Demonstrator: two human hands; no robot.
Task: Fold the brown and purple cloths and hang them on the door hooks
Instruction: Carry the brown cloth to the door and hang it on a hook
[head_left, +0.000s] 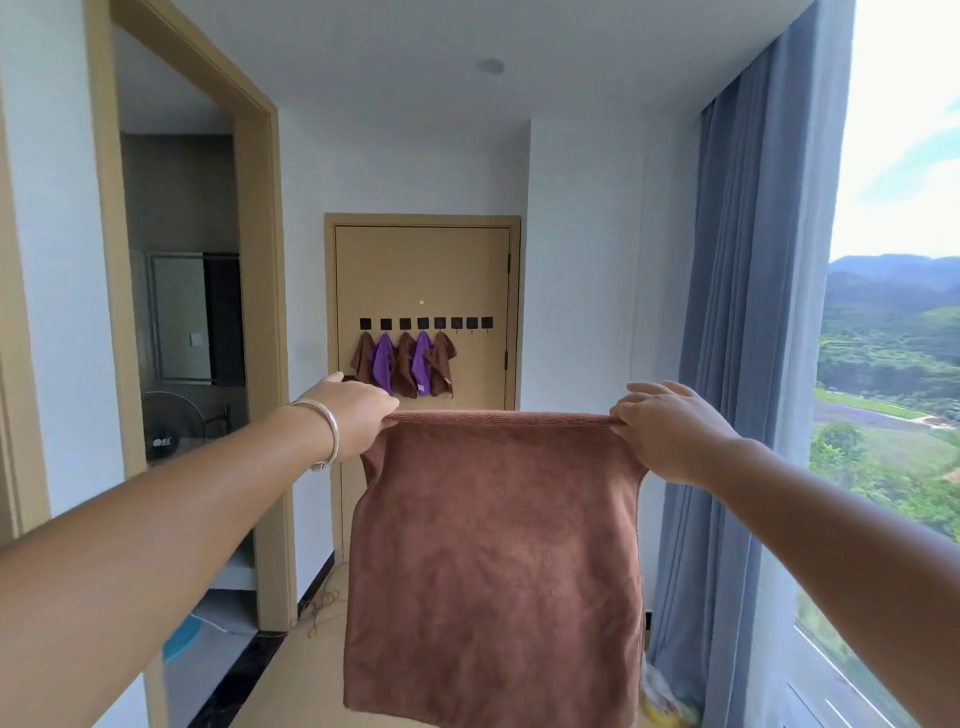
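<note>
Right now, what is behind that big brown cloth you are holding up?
Behind the brown cloth, held by the left hand and right hand, is the door. Its upper part shows, with hooks and five hung cloths. Its lower part and the floor there are covered.

Both arms outstretched — left hand (358, 410), right hand (670, 431) pinching.

Bright daylight pours in from the window (893, 312) on the right, where the sky is blown out to white glare. Left of the window, the walls and the door (422, 270) are evenly lit with soft, faint shadows, while the side room (182, 312) far left is dim. Straight lines bow near the frame edges, and focus is slightly soft throughout.
</note>
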